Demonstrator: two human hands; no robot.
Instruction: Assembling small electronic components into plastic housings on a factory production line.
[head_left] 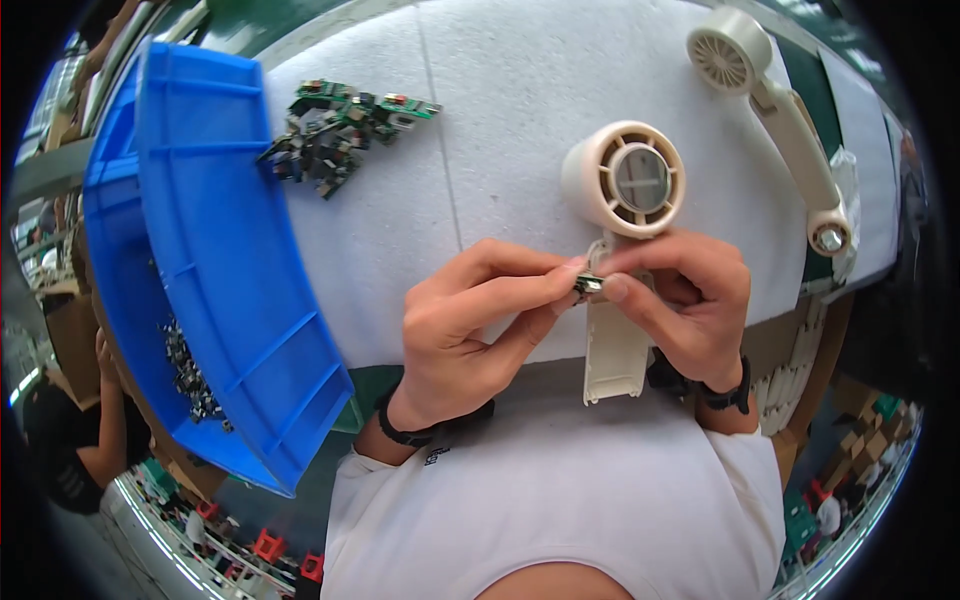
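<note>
"What's nearest?"
"A white cloth shirt (560,490), softly creased. In front of it is a handle shell (615,350): smooth cream plastic, long and shallow, with small tabs at its near end."
"And the hands?"
"The left hand (470,325) pinches a small circuit board (588,285), green with a shiny metal part, thumb and forefinger pressed close. The right hand (695,300) curls in opposite, thumb and forefinger slightly parted; whether they grip too, I cannot tell."
"So where's the board?"
"Between both hands' fingertips, just left of the right thumb's tip."
"Farther off?"
"A drum-shaped cream fan head (628,180), spoked around a glossy disc, over a finely grained white mat (520,110). At left, a ribbed blue plastic bin (215,210) holds little metallic parts (190,370); a jagged heap of green boards (345,130) sits right of its far end. Far right lies another cream fan (798,140), its handle long and rounded."
</note>
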